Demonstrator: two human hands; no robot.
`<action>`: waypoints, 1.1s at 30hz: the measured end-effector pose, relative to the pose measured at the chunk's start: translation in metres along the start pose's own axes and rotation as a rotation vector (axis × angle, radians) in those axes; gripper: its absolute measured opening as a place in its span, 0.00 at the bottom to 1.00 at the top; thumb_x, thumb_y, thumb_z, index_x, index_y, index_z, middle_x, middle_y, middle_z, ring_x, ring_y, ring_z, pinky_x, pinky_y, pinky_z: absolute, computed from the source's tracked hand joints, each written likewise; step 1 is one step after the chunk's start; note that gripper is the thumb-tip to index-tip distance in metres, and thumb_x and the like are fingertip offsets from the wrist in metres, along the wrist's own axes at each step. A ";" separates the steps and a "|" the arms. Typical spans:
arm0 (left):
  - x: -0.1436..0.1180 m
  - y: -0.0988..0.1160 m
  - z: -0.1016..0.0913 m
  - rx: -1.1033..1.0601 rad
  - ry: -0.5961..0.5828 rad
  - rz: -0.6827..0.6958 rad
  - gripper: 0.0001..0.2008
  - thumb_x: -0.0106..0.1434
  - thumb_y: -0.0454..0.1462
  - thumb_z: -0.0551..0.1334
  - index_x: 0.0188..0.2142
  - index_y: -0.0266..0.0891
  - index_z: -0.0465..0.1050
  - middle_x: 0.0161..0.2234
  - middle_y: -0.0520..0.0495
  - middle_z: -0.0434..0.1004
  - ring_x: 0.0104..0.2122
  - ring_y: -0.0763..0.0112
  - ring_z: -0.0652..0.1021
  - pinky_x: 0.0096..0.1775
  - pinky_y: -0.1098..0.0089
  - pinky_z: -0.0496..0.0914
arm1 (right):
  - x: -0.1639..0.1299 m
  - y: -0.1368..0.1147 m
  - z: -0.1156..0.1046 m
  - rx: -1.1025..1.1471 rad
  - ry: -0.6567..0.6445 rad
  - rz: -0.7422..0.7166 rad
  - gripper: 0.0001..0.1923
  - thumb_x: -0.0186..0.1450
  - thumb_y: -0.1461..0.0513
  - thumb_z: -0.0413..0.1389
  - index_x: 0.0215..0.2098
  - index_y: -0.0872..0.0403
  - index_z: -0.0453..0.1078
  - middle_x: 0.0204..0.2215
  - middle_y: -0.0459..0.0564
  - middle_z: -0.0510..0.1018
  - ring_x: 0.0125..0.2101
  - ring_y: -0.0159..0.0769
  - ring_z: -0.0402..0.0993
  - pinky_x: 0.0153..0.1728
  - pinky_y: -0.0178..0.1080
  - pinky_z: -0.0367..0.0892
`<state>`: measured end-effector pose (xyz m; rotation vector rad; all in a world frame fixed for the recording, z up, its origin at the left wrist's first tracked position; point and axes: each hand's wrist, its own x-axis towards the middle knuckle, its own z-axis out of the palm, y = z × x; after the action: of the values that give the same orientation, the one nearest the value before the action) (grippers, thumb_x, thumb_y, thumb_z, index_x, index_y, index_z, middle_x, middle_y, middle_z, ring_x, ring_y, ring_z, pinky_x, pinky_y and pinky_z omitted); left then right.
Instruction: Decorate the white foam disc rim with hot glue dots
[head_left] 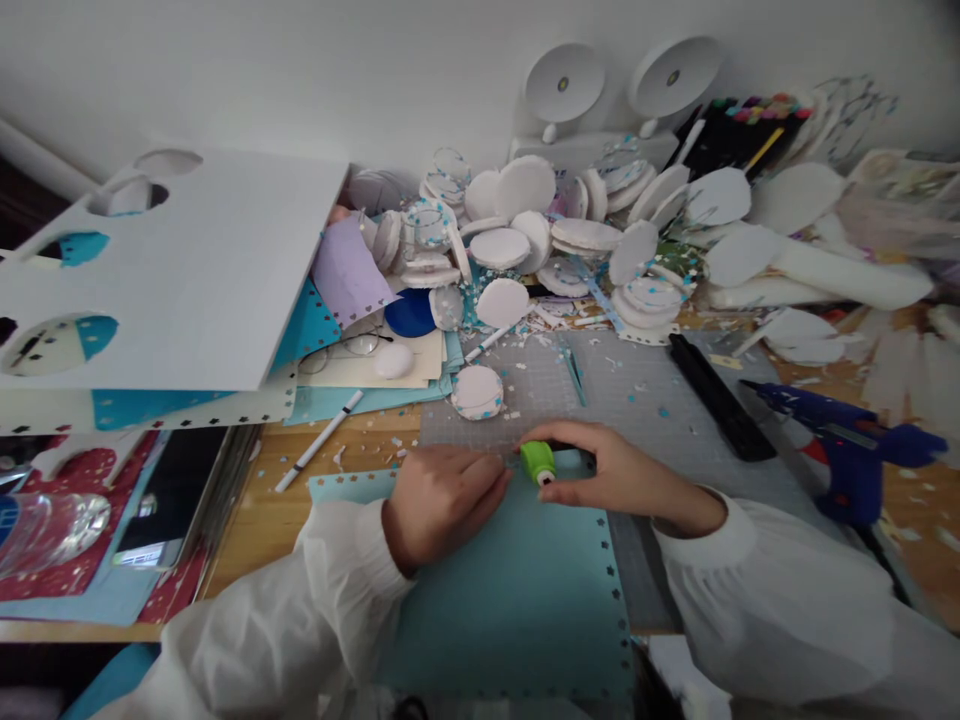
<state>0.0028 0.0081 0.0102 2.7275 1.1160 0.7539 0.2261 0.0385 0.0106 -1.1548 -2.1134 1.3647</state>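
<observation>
A teal sheet of paper [517, 600] lies in front of me, with small flower-shaped holes punched along its right, bottom and top left edges. My left hand [448, 500] rests on its upper part, fingers curled and pressed together at the paper's far edge; the fingertips are partly hidden. In my right hand [619, 470] is a small green craft paper punch [537, 461], gripped between thumb and fingers at the sheet's top edge. The punch sits just right of my left fingertips. Beyond the hands are tweezers [574, 375] and a round white foam disc [478, 391].
A grey cutting mat [645, 400] lies under the paper. At right are a black cutter [720, 400] and a blue glue gun [847, 440]. White discs [501, 248] pile up behind. A white board with round holes [225, 270] stands left, near a white pen [319, 441] and a phone [169, 500].
</observation>
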 end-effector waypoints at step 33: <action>0.024 0.006 -0.022 -0.055 -0.285 -0.107 0.29 0.56 0.58 0.59 0.42 0.36 0.70 0.34 0.44 0.78 0.34 0.60 0.78 0.33 0.66 0.69 | -0.002 -0.001 0.013 0.021 0.104 -0.144 0.13 0.57 0.58 0.62 0.38 0.56 0.70 0.35 0.50 0.75 0.37 0.38 0.71 0.40 0.39 0.64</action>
<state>0.0112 0.0182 0.0407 2.5995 1.1449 0.3613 0.2182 0.0293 0.0063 -1.0207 -2.0609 1.2330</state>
